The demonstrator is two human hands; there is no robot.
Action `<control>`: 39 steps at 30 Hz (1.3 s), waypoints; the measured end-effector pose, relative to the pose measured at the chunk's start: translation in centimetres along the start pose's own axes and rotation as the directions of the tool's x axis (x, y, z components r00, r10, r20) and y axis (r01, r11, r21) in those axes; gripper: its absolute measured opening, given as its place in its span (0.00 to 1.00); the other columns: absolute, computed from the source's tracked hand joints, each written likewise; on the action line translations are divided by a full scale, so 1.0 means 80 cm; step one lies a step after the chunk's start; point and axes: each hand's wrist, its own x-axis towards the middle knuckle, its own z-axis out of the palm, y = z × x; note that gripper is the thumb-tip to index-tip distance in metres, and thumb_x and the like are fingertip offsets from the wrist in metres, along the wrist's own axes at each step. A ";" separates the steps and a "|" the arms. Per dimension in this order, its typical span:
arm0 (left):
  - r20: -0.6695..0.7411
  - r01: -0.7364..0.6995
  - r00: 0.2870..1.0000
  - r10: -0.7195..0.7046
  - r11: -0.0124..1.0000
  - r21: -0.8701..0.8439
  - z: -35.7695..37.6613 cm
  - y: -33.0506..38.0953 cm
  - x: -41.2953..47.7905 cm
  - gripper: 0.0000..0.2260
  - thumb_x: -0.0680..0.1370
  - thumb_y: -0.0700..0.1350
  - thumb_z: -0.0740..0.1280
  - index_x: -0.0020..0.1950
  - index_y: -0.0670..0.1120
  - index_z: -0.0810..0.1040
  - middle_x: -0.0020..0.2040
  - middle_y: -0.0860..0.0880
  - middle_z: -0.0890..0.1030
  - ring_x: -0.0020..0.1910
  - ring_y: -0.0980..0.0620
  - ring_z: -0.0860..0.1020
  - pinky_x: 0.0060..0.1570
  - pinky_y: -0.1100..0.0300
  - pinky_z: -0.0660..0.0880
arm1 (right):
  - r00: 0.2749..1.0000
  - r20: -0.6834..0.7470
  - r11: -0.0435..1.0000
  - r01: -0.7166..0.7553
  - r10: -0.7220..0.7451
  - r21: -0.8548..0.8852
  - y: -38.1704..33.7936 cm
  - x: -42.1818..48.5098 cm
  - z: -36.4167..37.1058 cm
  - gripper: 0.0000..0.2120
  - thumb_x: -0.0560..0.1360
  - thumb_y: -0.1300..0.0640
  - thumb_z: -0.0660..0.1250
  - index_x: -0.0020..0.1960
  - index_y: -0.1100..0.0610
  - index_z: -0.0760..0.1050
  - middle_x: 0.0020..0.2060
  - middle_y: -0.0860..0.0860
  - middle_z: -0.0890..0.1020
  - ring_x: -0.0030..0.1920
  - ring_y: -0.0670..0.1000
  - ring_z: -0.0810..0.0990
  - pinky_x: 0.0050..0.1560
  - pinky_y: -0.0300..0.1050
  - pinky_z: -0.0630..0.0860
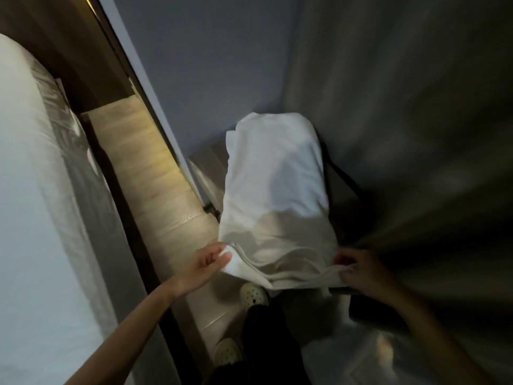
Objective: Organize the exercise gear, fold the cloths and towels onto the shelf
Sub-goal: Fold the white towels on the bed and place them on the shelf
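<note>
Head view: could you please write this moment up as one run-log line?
step: folding | cloth: white, partly folded | left hand: pinches near left corner | right hand: grips near right corner

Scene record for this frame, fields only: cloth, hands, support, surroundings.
item: white cloth, layered edges at the near end
support: draped over dark furniture, kind unclear
hands: left hand pinches the near left corner; right hand grips the near right edge
left side: bed with white bedding
right side: curtain, blurred
below: pale wood floor; perforated clog just under the cloth's near edge
light: dim
</note>
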 end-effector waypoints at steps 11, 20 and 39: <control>0.276 -0.028 0.954 -0.116 0.882 0.470 0.067 -0.155 -0.031 0.13 0.78 0.34 0.63 0.62 0.39 0.77 0.66 0.44 0.74 0.66 0.49 0.71 0.64 0.66 0.64 | 0.925 0.258 0.838 -0.103 0.279 -0.537 0.117 -0.040 0.149 0.17 0.75 0.57 0.64 0.63 0.48 0.70 0.65 0.50 0.72 0.65 0.53 0.72 0.62 0.44 0.70; -0.278 0.208 0.945 -0.170 0.972 0.112 0.028 -0.127 0.025 0.13 0.81 0.40 0.61 0.65 0.46 0.72 0.60 0.46 0.76 0.54 0.53 0.75 0.39 0.71 0.72 | 0.997 -0.074 0.944 -0.027 0.003 -0.329 0.052 0.004 0.130 0.16 0.73 0.64 0.66 0.60 0.59 0.76 0.58 0.59 0.77 0.60 0.61 0.75 0.60 0.49 0.69; -0.476 0.176 0.846 -0.241 0.968 -0.177 -0.053 -0.040 0.316 0.16 0.79 0.49 0.65 0.63 0.43 0.74 0.54 0.43 0.81 0.48 0.48 0.80 0.44 0.56 0.80 | 0.988 -0.084 0.991 0.126 -0.129 -0.035 -0.125 0.365 0.045 0.13 0.77 0.62 0.63 0.61 0.55 0.75 0.60 0.52 0.77 0.56 0.51 0.76 0.53 0.41 0.70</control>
